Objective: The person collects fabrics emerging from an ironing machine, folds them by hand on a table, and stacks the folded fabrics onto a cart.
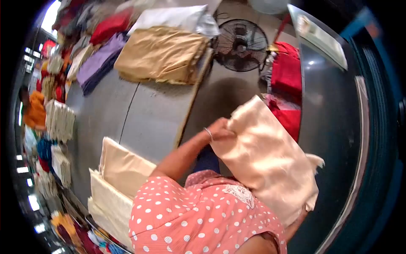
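A folded cream-peach cloth (266, 156) hangs slantwise in front of my body, between the left table and the dark table on the right. My left hand (221, 130), with a bangle at the wrist, is closed on the cloth's upper left edge. At the lower right corner, my right hand (303, 215) grips the cloth from below; the fabric covers most of that hand. A loose flap (315, 160) sticks out on the cloth's right side. Beside my left elbow, folded cream cloths (120, 169) lie on the grey table (154, 114).
Tan cloths (160, 53), a white bundle (169, 19) and a purple cloth (101, 59) lie on the far side of the grey table. A black fan (241, 45) stands ahead. Red bundles (286, 76) border the dark table (323, 114). Another person in orange (34, 111) is far left.
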The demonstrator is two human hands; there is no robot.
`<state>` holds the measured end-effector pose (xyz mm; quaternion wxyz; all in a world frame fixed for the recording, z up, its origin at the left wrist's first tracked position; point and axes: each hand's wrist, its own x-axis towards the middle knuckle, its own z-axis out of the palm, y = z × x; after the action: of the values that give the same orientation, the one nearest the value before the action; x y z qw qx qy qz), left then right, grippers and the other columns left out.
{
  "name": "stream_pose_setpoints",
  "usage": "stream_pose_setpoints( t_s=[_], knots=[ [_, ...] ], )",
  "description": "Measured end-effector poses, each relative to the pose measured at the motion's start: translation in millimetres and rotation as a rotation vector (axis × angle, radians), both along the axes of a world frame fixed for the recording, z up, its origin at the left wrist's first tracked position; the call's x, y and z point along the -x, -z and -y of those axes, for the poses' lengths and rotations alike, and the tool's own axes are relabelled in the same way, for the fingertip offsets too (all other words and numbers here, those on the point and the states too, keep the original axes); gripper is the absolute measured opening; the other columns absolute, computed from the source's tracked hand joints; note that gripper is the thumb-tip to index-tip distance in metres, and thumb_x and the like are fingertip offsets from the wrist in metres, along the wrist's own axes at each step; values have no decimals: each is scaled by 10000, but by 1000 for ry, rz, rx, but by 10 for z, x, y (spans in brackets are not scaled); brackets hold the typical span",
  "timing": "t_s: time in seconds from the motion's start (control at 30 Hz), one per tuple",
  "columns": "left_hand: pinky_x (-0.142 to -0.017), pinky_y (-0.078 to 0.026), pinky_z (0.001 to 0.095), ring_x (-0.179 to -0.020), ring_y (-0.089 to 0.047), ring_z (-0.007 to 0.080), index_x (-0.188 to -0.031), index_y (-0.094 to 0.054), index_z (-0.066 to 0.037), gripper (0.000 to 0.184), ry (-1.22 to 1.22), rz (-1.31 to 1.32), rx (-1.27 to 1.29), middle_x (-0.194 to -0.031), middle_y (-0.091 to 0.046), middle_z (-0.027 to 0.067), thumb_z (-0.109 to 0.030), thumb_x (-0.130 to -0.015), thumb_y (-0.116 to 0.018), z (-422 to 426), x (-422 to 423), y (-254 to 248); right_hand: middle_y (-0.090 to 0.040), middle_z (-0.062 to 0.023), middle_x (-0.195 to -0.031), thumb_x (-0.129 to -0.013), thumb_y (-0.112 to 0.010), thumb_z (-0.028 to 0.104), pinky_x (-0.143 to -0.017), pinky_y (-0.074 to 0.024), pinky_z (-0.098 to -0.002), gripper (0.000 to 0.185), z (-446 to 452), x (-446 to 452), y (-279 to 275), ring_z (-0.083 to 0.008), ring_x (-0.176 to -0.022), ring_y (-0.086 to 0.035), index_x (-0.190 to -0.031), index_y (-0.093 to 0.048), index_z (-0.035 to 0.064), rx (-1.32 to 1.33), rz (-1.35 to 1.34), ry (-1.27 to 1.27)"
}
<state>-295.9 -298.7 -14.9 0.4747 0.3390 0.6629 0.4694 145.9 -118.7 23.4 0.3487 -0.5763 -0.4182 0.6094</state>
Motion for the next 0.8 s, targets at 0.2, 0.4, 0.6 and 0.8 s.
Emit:
stream_pose_setpoints(
  t_s=[0.2, 0.4, 0.6, 0.8],
  knots=[
    [-656, -475, 308, -708, -590, 131, -852, -671, -47, 294, -418, -254, 189, -758, -663, 64, -221, -619, -717, 1563, 1998, -444, -536, -87, -1129, -890, -506, 171, -872, -415, -302, 304, 51, 2515, 397, -195, -1008, -515, -1144, -532, 7, 170, -85, -491],
    [-678, -485, 313, -708, -614, 196, -920, -665, -61, 380, -807, -737, 538, -784, -652, 98, -297, -630, -729, 3431, 3129, -952, -539, -66, -1004, -877, -565, 197, -767, -431, -263, 266, 1240, 4743, -120, -138, -887, -510, -1056, -554, 0, -16, -49, -942],
    [-931, -386, 415, -1079, -484, 376, -1249, -465, -100, 562, -933, -1169, 1028, -1143, -553, 192, -349, -773, -631, 3884, 3753, -945, -577, -38, -828, -908, -519, 252, -683, -448, -255, 296, 1693, 5422, 436, -113, -746, -543, -1036, -555, -13, 151, -73, -1314],
    [-1016, -265, 478, -1239, -356, 335, -1323, -383, -89, 644, -652, -1318, 666, -1329, -410, 156, -480, -828, -512, 2671, 2774, 489, -621, -69, -893, -903, -514, 178, -619, -462, -236, 349, 1064, 4611, 863, -115, -716, -599, -1198, -470, -4, 89, 126, -1252]
  ],
)
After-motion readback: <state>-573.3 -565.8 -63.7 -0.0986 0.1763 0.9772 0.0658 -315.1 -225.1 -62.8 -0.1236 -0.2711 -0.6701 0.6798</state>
